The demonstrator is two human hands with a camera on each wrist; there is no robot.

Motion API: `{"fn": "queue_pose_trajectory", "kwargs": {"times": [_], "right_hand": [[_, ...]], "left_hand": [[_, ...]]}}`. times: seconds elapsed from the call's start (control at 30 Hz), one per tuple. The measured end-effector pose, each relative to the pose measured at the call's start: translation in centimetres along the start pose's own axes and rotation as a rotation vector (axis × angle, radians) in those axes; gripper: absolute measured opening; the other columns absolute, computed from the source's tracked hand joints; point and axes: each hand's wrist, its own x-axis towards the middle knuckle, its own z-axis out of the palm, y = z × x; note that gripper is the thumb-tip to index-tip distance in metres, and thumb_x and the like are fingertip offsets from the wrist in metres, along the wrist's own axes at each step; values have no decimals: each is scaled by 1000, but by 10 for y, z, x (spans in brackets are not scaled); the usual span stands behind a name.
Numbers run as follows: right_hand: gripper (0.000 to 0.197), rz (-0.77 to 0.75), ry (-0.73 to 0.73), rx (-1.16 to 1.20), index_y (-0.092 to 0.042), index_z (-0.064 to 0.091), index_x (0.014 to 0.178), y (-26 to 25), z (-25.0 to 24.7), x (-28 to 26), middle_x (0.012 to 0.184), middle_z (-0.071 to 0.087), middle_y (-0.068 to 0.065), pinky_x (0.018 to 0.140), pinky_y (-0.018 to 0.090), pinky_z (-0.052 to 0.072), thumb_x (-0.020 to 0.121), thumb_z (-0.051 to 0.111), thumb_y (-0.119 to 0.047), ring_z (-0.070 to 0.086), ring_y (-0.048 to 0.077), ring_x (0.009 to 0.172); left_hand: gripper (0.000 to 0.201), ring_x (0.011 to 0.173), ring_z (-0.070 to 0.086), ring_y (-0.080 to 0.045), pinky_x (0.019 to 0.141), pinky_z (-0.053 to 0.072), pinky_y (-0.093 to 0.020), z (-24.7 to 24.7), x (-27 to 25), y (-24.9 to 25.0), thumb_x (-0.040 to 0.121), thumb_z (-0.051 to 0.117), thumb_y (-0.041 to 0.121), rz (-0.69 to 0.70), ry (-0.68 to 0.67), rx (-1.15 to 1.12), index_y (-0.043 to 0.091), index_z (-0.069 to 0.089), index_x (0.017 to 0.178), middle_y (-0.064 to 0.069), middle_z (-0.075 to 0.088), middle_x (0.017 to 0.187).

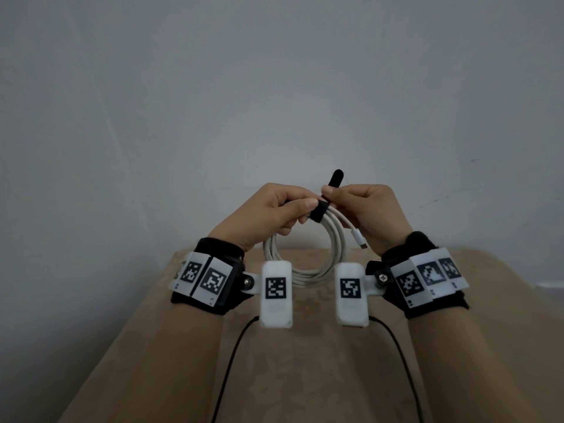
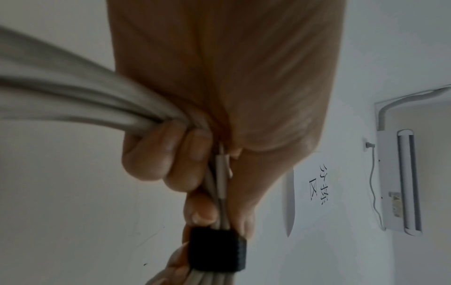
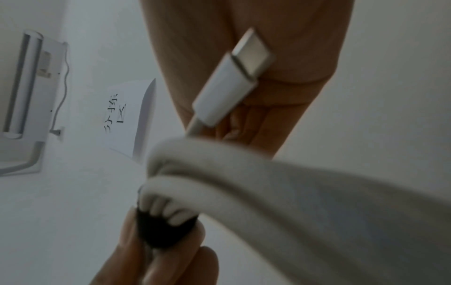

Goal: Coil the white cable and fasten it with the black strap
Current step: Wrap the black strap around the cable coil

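Observation:
The white cable (image 1: 308,264) hangs as a round coil between both hands, above the tan table (image 1: 320,346). A black strap (image 1: 319,213) is wrapped round the top of the coil, and its free end (image 1: 336,177) sticks up. My left hand (image 1: 274,213) grips the coil bundle (image 2: 73,100) just left of the strap (image 2: 216,248). My right hand (image 1: 363,209) pinches the strap's free end between thumb and forefinger. A white USB-C plug (image 1: 359,239) dangles below the right hand, seen close in the right wrist view (image 3: 234,77) above the strap (image 3: 163,231).
A grey wall (image 1: 274,87) rises behind the table. Two black wires (image 1: 232,355) run from the wrist cameras toward me. The wrist views show a wall-mounted air conditioner (image 2: 400,181) and a paper sign (image 2: 314,185).

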Motion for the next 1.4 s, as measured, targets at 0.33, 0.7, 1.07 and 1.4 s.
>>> {"fn": "queue_pose_trajectory", "kwargs": {"times": [0.33,0.7,1.07,1.4], "right_hand": [[17,-98,15,-137,2,73,75,-12,1,1,58,69,7,53,23,53,81,73,-14,64,16,50],[20,-17,71,-63,0,72,75,-15,5,1,58,69,6,46,20,48,83,72,-19,61,14,46],[16,-153,94,-214,-7,74,73,-15,8,1,58,70,2,51,24,52,81,73,-21,64,13,51],[13,-267,-5,-402,-23,74,71,-18,9,-1,67,73,-3,53,29,56,83,71,-22,70,14,63]], "left_hand": [[21,45,33,0,45,28,-13,-5,-1,0,98,47,11,-8,24,48,14,68,99,0,45,65],[20,49,36,-4,48,32,-16,-5,2,0,97,51,13,81,124,137,17,71,102,3,49,66],[5,45,39,-2,47,32,-19,-4,4,-6,94,57,13,52,209,81,14,61,95,0,55,63],[15,49,38,-5,49,32,-19,-4,4,-7,95,55,18,-15,192,121,16,70,95,2,52,67]]}}
